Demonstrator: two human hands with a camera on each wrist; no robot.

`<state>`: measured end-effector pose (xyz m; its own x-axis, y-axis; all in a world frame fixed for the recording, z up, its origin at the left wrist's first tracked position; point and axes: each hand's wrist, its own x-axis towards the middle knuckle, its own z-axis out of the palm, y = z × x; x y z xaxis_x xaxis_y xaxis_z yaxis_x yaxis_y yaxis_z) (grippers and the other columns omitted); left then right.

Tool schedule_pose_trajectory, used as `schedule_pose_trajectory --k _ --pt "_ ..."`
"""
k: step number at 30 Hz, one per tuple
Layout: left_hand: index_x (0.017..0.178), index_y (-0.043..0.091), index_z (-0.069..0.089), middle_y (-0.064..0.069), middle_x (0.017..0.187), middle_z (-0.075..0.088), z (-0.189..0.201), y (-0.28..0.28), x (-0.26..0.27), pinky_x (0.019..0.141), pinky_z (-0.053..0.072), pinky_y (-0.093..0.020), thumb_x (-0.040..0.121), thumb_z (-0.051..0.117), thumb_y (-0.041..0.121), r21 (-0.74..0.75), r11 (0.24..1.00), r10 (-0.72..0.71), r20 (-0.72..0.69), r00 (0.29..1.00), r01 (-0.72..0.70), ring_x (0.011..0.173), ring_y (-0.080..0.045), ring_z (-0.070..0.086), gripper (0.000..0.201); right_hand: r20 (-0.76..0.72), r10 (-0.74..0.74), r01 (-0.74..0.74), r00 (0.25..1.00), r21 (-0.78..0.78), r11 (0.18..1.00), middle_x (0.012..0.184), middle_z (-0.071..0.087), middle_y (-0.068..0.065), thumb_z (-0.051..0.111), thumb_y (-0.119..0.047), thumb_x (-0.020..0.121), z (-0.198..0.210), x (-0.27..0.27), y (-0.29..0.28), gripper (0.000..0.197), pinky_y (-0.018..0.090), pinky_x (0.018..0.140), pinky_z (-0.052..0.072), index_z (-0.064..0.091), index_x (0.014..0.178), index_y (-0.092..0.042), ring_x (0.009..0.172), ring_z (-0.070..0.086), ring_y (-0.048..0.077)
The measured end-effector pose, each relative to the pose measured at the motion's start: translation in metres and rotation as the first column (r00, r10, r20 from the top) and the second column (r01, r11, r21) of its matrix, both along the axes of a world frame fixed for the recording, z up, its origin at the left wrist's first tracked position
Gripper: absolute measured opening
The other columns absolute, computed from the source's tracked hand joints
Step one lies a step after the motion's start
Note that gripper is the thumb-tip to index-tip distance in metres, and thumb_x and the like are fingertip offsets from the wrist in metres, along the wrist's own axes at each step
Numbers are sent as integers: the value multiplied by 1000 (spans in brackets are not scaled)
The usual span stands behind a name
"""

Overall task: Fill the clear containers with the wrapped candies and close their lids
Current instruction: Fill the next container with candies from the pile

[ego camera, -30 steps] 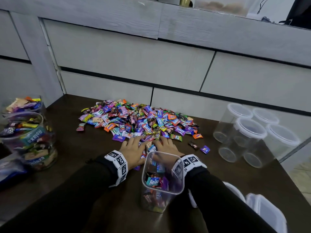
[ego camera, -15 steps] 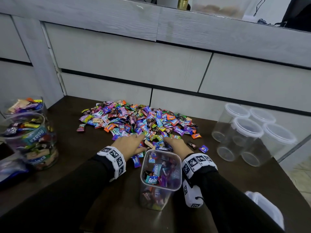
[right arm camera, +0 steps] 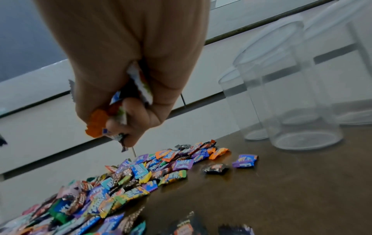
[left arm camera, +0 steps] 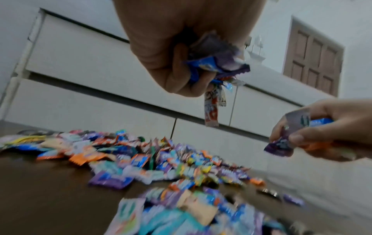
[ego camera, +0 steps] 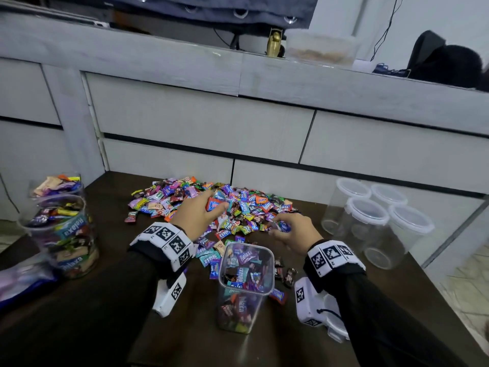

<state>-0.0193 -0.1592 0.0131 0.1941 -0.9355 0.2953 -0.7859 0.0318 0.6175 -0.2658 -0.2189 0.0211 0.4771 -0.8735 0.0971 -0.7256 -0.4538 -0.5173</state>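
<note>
Scooping step in hand: left hand [ego camera: 197,217] and right hand [ego camera: 293,234] each clench a fistful of candies above the pile [ego camera: 211,205] on the table [ego camera: 105,300]. Open jar [ego camera: 244,284], roughly half full, stands just before them. Next move, in my judgement: carry both fistfuls over its mouth and release without spilling. Lidded empties [ego camera: 370,221] wait at right.

In the left wrist view the candy pile [left arm camera: 153,160] is smeared by blur, its wrapper print unreadable. Beside the pile, the left hand [ego camera: 197,217] hides most of its candies inside curled fingers; the right hand [ego camera: 292,235] likewise covers most of its own. Right of the pile, the lidded clear containers [right arm camera: 302,89] are blurred and cut off by the right wrist picture's edge.
</note>
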Motion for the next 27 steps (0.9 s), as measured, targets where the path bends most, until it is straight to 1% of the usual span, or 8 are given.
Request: schedule_pose_trajectory --k 3,5,7,14,20,23,25,27 --pt "109 14 56 4 63 53 27 9 -9 48 37 -18 91 53 53 -123 991 -55 -72 996 45 54 -8 50 43 51 -10 10 999 -3 1000 65 60 -6 68 -25 86 9 -4 8 12 14 46 43 66 94 -16 33 48 3" --pt "95 19 53 6 64 53 43 17 -18 48 39 -12 91 54 51 -192 977 -120 -119 986 96 50 -3 49 31 78 -15 15 997 -1 1000 47 55 -13 68 -25 86 15 -6 13 13 11 45 42 65 95 -16 31 47 2" --pt "94 20 53 5 64 54 53 27 -30 44 38 -12 94 55 46 -218 965 -183 -154 971 148 48 1 51 26 75 -9 10 997 -10 1000 39 52 -16 67 -26 87 20 -7 18 14 8 47 40 65 97 -16 32 47 2" --pt "102 17 53 5 66 54 44 57 -72 49 35 -16 94 54 47 -224 942 -297 -210 932 250 51 -1 48 31 78 8 -6 997 -34 999 63 53 -9 67 -25 88 34 -9 36 12 16 49 42 64 97 -19 40 51 12" --pt "106 12 53 -3 68 58 31 70 -77 49 36 -21 93 51 51 -210 957 -245 -208 947 202 51 -5 46 41 59 18 -15 998 -52 999 59 52 -14 67 -27 87 36 -16 46 17 19 56 43 65 100 -17 43 51 10" --pt "114 13 57 3 66 56 34 72 -71 49 36 -19 93 51 52 -176 969 -201 -136 970 176 53 -3 51 45 39 2 0 999 -69 998 68 54 -8 68 -28 86 35 -18 46 22 26 68 47 66 103 -14 49 48 3" --pt "120 16 56 4 69 56 37 71 -70 54 38 -22 94 50 54 -92 979 -187 -29 982 183 58 -4 52 47 39 5 -3 999 -61 998 78 59 -2 68 -28 85 35 -19 46 23 26 67 48 67 103 -15 46 49 2" --pt "118 21 56 3 72 55 38 71 -71 59 39 -28 94 48 56 -11 976 -214 104 971 217 65 -12 54 44 31 19 -17 999 -60 998 85 61 -1 68 -28 86 35 -18 47 22 23 64 46 67 103 -15 49 48 0"
